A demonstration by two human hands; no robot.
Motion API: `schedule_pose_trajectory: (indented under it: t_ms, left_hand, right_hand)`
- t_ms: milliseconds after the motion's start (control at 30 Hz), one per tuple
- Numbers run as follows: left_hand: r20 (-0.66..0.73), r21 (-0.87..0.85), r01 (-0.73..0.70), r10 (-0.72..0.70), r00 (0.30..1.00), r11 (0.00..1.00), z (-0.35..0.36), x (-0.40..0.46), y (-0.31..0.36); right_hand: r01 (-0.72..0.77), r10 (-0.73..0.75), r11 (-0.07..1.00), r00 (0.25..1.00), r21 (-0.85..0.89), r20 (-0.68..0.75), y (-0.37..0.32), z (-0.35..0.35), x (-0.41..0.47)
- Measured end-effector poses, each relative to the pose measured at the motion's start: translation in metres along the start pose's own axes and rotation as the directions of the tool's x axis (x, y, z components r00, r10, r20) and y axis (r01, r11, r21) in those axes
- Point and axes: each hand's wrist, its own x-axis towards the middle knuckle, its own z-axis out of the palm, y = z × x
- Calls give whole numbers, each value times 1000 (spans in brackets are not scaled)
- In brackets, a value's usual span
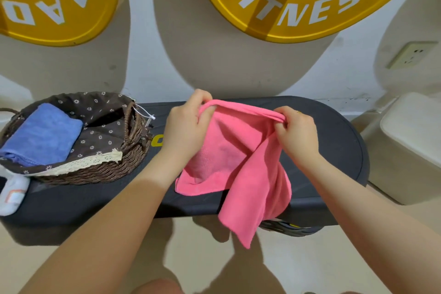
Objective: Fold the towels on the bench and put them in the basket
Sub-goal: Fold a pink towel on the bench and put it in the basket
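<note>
A wicker basket (100,169) with a brown floral liner sits at the left end of the dark tabletop (338,136), a folded blue towel (43,136) lying inside it. Just right of the basket, the left hand (183,131) pinches the upper left corner of a pink towel (229,155), fingers (202,98) curled over the top edge. The right hand (298,133) grips the opposite end of that edge, fingers clamped on bunched cloth. The towel hangs between them, its lower left part resting on the tabletop and its lower right corner drooping past the near edge. Bare tabletop lies to the right of the right hand, up to the rounded end.
</note>
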Motion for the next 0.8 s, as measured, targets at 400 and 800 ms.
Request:
schedule_pose_trajectory:
  t_ms: [400, 800]
  left_hand:
    - [603, -596, 585, -174, 779, 550, -24, -11, -4]
    - [621, -32, 496, -372, 690, 868, -29, -24, -23]
  right_hand:
    - [-454, 69, 561, 859, 692, 508, 26, -45, -9]
    - [52, -126, 991, 717, 127, 686, 1, -51, -10]
